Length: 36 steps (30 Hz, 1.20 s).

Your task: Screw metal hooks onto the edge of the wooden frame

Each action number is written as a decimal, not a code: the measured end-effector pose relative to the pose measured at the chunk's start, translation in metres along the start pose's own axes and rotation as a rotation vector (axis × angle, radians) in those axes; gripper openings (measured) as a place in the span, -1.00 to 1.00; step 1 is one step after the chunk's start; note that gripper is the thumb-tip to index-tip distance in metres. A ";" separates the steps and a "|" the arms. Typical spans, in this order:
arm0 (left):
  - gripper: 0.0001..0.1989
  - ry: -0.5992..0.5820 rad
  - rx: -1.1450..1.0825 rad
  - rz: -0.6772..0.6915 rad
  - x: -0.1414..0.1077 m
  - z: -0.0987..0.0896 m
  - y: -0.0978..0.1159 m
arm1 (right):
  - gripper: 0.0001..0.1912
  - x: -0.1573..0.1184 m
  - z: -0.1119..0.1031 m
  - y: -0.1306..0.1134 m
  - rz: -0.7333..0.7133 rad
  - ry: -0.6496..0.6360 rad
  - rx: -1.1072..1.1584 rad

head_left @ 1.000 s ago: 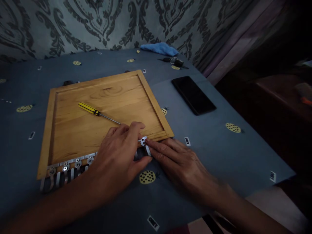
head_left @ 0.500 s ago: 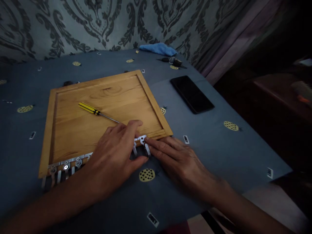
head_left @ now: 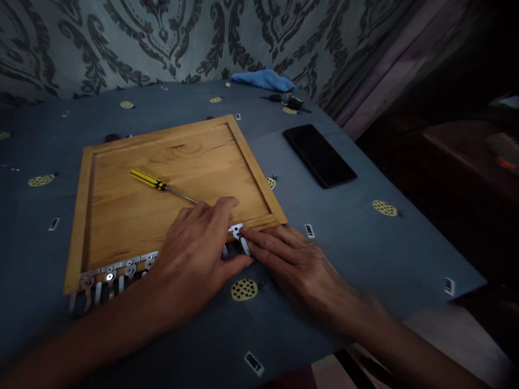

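Note:
A framed wooden board (head_left: 162,216) lies on the table, with a row of metal hook brackets (head_left: 130,269) screwed along its near edge. My left hand (head_left: 194,248) rests over the middle of that edge, thumb apart from the fingers and near a bracket; part of its grip is hidden. My right hand (head_left: 287,259) lies at the board's near right corner, its fingers stretched out and the fingertips touching the rightmost bracket (head_left: 236,231). A screwdriver (head_left: 160,185) with a yellow and black handle lies on the board, its tip by my left hand.
On the blue patterned tablecloth (head_left: 344,237), a black phone (head_left: 320,155) lies right of the board. Farther back are a blue cloth (head_left: 263,80) and a bunch of keys (head_left: 287,101). A patterned curtain (head_left: 162,38) hangs behind the table.
My left hand has shifted slightly right along the near edge, its thumb closer to my right hand's fingers. It now covers more of the metal beside the rightmost bracket.

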<state>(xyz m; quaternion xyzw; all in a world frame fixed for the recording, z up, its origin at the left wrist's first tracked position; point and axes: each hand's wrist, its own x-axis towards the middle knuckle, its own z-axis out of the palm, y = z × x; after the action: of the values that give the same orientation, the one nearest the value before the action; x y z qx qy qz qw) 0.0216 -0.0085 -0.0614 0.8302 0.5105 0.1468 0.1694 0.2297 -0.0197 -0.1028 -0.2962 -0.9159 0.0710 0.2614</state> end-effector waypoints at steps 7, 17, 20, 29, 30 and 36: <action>-0.46 -0.004 0.013 0.004 0.000 0.001 0.001 | -0.68 0.001 0.000 -0.001 0.033 0.008 0.024; -0.43 0.008 -0.009 -0.021 0.000 -0.001 0.002 | -0.67 -0.001 -0.001 -0.001 0.051 0.102 0.106; -0.42 0.008 -0.004 -0.015 0.001 -0.001 0.001 | -0.68 0.000 -0.001 -0.001 0.043 0.080 0.098; -0.49 0.016 0.002 0.011 0.000 -0.001 0.001 | -0.70 0.000 0.001 -0.002 0.048 0.043 0.089; -0.50 0.012 0.002 0.012 0.000 -0.001 0.001 | -0.69 0.000 0.001 -0.002 0.044 0.042 0.084; -0.50 -0.022 -0.002 -0.026 0.001 -0.001 0.003 | -0.68 0.001 0.001 -0.002 0.028 0.044 0.060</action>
<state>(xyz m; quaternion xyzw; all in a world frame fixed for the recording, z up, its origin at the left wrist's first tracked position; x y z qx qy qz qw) 0.0236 -0.0090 -0.0589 0.8247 0.5193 0.1359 0.1778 0.2276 -0.0207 -0.1026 -0.3026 -0.9031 0.0954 0.2893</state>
